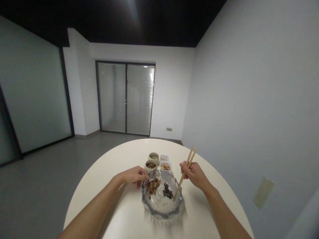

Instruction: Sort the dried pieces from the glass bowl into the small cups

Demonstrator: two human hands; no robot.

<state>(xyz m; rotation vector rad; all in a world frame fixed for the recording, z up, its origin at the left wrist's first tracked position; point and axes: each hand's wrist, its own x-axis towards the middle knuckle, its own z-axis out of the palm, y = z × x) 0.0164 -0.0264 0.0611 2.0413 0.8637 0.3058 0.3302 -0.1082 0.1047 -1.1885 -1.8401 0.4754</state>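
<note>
The right hand is closed around a pair of wooden chopsticks, pinching them between thumb and fingers. Their upper ends stick up past the knuckles, and their tips slant down and away from the palm to the inner right side of a scalloped glass dish. Just left of those tips, in the dish, lies a small heap of dark, shiny pieces, too small to identify. Further left, a larger heap of striped brown seeds sits right under the left hand. That hand is half open, palm down and empty, with its fingers curled over the dish's far left edge; whether they touch the seeds is hard to tell.

Ahead of the left hand's fingertips stand two round ceramic cups, the nearer one filled with dark seeds, the farther one with something pale. Just to their right, and ahead of the right hand, are two small white square dishes, the nearer holding nuts, the farther something pale. All of this sits on a round cream table.
</note>
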